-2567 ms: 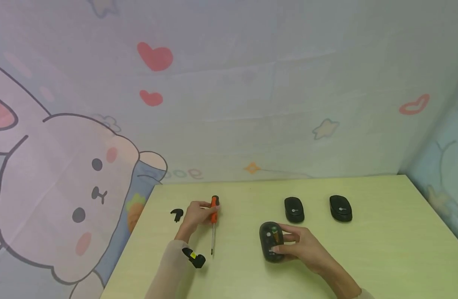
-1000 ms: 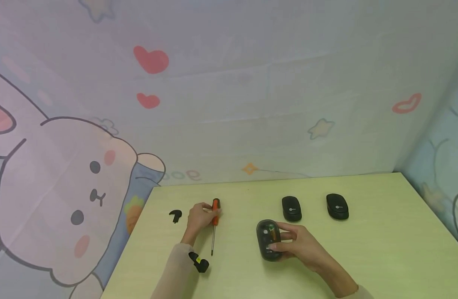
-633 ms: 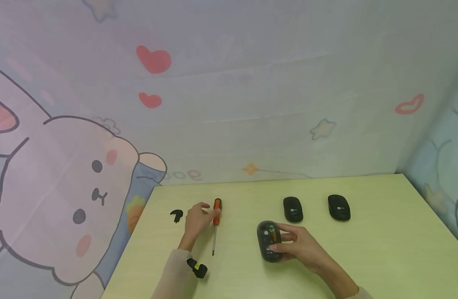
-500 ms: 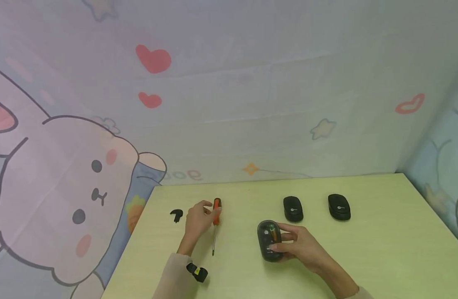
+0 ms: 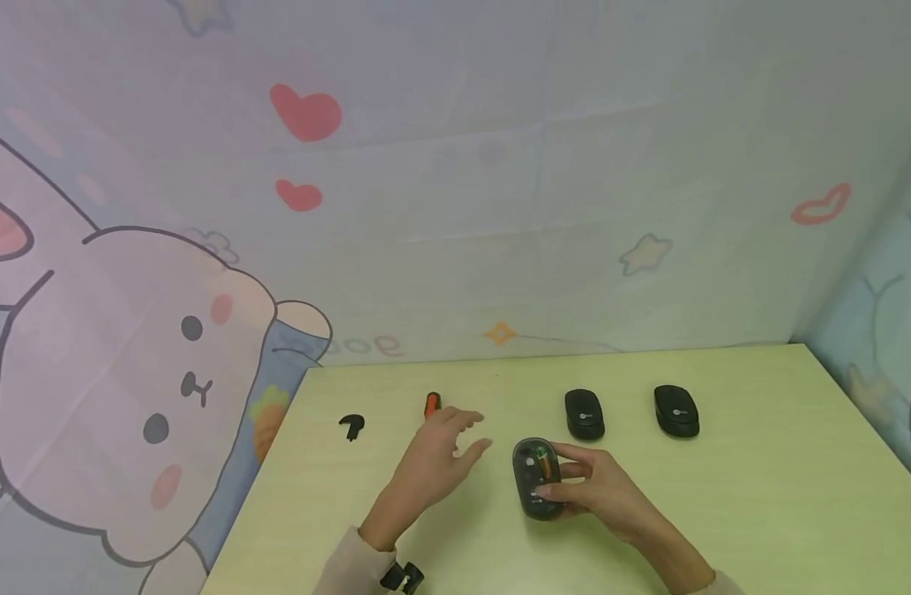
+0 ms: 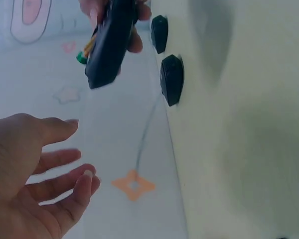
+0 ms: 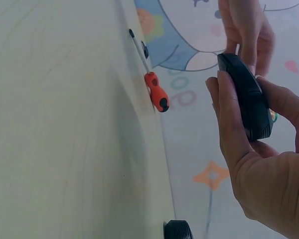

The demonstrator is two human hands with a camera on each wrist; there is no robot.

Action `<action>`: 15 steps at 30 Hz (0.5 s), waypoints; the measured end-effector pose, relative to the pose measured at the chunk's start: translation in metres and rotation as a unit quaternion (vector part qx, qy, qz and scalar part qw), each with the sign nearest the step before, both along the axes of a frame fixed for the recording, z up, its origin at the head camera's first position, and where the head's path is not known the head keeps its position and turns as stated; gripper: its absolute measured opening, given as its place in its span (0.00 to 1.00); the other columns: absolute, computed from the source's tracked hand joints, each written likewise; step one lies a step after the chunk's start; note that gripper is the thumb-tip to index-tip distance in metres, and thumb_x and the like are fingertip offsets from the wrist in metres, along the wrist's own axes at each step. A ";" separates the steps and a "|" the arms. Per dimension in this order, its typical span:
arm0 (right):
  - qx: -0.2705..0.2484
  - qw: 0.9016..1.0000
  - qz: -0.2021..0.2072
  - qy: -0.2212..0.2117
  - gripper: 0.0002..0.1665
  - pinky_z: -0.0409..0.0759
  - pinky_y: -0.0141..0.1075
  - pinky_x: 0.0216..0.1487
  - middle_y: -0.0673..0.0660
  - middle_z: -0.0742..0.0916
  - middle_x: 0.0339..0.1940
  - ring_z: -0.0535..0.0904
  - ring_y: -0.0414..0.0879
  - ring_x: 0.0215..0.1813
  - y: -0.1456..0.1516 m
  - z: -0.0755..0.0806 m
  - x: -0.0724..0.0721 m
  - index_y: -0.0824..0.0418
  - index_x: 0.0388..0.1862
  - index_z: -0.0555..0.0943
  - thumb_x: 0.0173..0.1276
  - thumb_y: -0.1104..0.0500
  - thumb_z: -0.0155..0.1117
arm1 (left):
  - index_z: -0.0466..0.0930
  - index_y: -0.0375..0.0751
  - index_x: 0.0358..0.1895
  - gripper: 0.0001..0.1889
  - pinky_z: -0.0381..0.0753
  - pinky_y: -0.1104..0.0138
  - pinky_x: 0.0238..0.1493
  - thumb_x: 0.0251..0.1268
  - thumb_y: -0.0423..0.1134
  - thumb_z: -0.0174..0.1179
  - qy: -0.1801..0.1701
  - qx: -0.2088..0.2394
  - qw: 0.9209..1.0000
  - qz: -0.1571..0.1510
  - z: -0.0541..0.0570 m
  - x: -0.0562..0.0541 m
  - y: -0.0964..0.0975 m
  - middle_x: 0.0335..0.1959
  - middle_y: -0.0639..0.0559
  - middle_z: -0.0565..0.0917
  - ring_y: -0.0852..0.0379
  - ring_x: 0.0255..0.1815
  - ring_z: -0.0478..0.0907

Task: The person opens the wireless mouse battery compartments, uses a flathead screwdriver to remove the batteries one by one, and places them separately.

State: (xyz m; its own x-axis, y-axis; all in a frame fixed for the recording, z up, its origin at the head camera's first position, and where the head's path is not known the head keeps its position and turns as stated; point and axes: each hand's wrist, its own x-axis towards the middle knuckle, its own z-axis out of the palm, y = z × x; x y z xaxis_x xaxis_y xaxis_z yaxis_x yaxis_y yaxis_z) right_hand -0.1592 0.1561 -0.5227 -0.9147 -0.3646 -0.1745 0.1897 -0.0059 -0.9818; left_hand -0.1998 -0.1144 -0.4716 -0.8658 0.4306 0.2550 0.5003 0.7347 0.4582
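My right hand [image 5: 600,487] holds a black computer mouse [image 5: 528,487] above the table, thumb on its face. A green and orange part, probably a battery, shows on that face. In the right wrist view the mouse [image 7: 246,97] is gripped between thumb and fingers. My left hand [image 5: 436,463] is to the mouse's left, fingers apart and loosely bent, holding nothing. In the left wrist view that hand [image 6: 35,169] is apart from the mouse [image 6: 108,47]. An orange and black screwdriver [image 7: 157,92] lies on the table; in the head view my left hand hides most of it.
Two more black mice [image 5: 585,415] [image 5: 676,411] rest toward the back right of the pale yellow-green table [image 5: 768,496]. A small hook-shaped black piece [image 5: 353,426] lies at the left. Behind the table hangs a printed cloth [image 5: 463,207].
My left hand has let go of the screwdriver's handle and moved right toward the held mouse. The screwdriver stays on the table. My right hand keeps its hold on the mouse almost unmoved.
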 end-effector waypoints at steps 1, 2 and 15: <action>0.002 1.000 -0.002 0.000 0.50 0.93 0.47 0.44 0.70 0.89 0.55 0.92 0.53 0.47 0.000 0.000 0.000 0.69 0.81 0.65 0.64 0.61 0.78 | 0.83 0.44 0.63 0.19 0.88 0.63 0.50 0.75 0.46 0.66 0.010 -0.017 1.000 -0.012 0.003 0.004 0.002 0.55 0.47 0.86 0.51 0.53 0.84; 0.003 1.000 -0.002 0.000 0.50 0.93 0.47 0.44 0.69 0.89 0.55 0.92 0.53 0.47 -0.001 0.000 0.000 0.69 0.81 0.65 0.64 0.61 0.78 | 0.83 0.44 0.63 0.19 0.88 0.62 0.52 0.75 0.46 0.66 0.020 -0.030 0.999 -0.024 0.005 0.007 0.003 0.57 0.48 0.86 0.51 0.55 0.84; 0.009 1.000 0.012 0.011 0.47 0.93 0.47 0.45 0.67 0.90 0.53 0.92 0.53 0.49 -0.003 -0.001 0.002 0.66 0.80 0.67 0.65 0.60 0.78 | 0.79 0.49 0.69 0.26 0.86 0.62 0.65 0.70 0.47 0.71 0.242 -0.189 0.935 -0.175 0.010 0.024 0.022 0.67 0.49 0.85 0.52 0.69 0.82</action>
State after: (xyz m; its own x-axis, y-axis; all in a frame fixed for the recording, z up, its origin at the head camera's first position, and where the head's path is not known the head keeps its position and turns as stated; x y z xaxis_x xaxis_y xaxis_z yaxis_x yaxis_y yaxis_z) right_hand -0.1575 0.1534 -0.5235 -0.9092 -0.3836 -0.1618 0.1685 0.0163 -0.9856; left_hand -0.1753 -0.0921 -0.4617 -0.4769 0.8052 0.3526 0.8223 0.5503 -0.1446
